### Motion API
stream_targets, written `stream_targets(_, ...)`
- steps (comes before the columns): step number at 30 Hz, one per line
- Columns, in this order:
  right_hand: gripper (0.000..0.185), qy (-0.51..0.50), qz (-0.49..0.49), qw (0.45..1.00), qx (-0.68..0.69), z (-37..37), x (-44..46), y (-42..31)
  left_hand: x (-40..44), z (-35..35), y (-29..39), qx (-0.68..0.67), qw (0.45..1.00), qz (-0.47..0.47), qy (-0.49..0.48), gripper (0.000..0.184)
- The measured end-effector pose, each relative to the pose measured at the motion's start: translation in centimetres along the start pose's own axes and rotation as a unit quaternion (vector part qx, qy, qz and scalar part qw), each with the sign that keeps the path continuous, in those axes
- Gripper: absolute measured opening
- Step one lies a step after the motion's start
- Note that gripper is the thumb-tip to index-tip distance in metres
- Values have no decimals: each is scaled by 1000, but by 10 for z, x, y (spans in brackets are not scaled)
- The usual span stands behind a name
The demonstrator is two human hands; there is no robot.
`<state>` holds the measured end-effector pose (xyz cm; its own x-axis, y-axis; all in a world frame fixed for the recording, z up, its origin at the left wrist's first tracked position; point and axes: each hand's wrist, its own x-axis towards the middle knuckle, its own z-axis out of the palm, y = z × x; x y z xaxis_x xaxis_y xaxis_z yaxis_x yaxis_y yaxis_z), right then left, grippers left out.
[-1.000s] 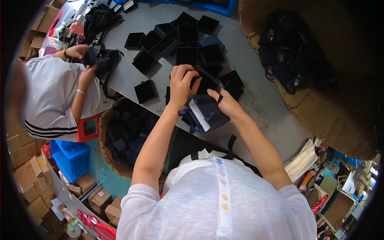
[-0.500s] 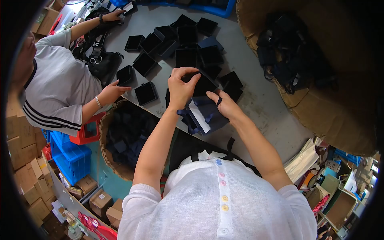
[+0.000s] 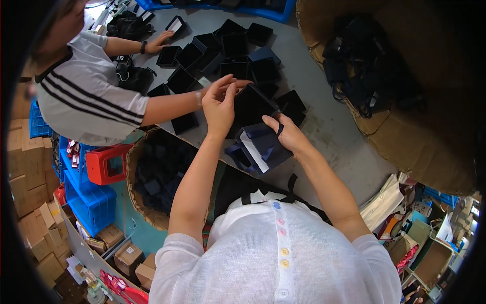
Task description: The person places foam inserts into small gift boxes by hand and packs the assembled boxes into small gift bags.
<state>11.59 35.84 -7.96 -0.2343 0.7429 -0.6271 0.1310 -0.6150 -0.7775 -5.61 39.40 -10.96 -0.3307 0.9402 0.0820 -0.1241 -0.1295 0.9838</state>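
A small navy paper gift bag [image 3: 276, 147] with ribbon handles and a white inside face is gripped by my right hand [image 3: 289, 136], thumb on top. Just beyond the bag, an open black box [image 3: 253, 107] lies tilted, its near side close to my right thumb; whether they touch I cannot tell. My left hand [image 3: 219, 109] is raised at the box's left side, fingers apart and holding nothing visible. A co-worker's forearm [image 3: 172, 109] passes behind my left hand, its fingertips near the black box's far edge.
Several open black boxes [image 3: 234, 45] crowd the grey table [image 3: 329, 137]. A big carton [image 3: 390, 131] of dark items stands right, another carton [image 3: 132, 177] lower left. The co-worker's other hand [image 3: 159, 42] is by a box at the far left. A red stool [image 3: 106, 164] stands left.
My left hand has come off the black box's edge and moved left, its fingers opening. The co-worker's near arm has reached right across the table. My right hand keeps the bag nearly still.
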Motion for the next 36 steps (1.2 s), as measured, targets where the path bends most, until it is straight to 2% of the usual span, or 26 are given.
stream_targets(2, 37, -11, -18, 998, 52, 1, 0, 2, 0, -4, 0, 38, 999, 2, -37, 21)
stream_targets(4, 37, -11, -40, 998, 37, -1, 3, 5, -2, -5, -1, 99, 987, -82, -96, 24)
stream_targets(5, 38, -11, -62, 998, 22, -1, 3, 5, -1, -7, -5, 96, 986, -101, -96, 26)
stream_targets(8, 38, -18, -66, 997, -43, 0, -4, 0, -3, -7, -12, 139, 983, -101, -63, 25)
stream_targets(12, 38, -6, -87, 996, -8, 0, -7, -1, -3, -7, -7, 151, 984, -71, -60, 23)
stream_targets(14, 37, -21, -16, 998, 49, -3, -15, -10, -2, -7, -5, 44, 993, -82, -78, 23)
stream_targets(18, 35, -23, 24, 999, 37, -9, -18, -7, -3, -5, 10, 110, 987, -67, -92, 24)
stream_targets(20, 37, -35, 36, 989, 140, -12, -14, 7, -5, -3, 26, 179, 967, -126, -132, 27)
stream_targets(21, 37, -34, 35, 989, 140, -15, -15, 6, -7, -2, 35, 178, 967, -125, -133, 27)
stream_targets(23, 38, -5, 51, 992, 112, -20, -19, 4, -14, -3, 48, 66, 964, -151, -207, 35)
stream_targets(27, 38, -10, 19, 993, 118, -21, -41, -8, -21, -4, 44, 86, 965, -119, -217, 41)
stream_targets(30, 38, -22, -7, 991, 134, -20, -49, -11, -23, 0, 57, 100, 966, -116, -210, 39)
stream_targets(32, 37, -38, -57, 991, 112, -20, -50, -7, -22, 2, 66, 145, 956, -133, -219, 36)
stream_targets(36, 35, -50, -44, 995, 73, -20, -58, -12, -14, 6, 68, 202, 950, -118, -205, 27)
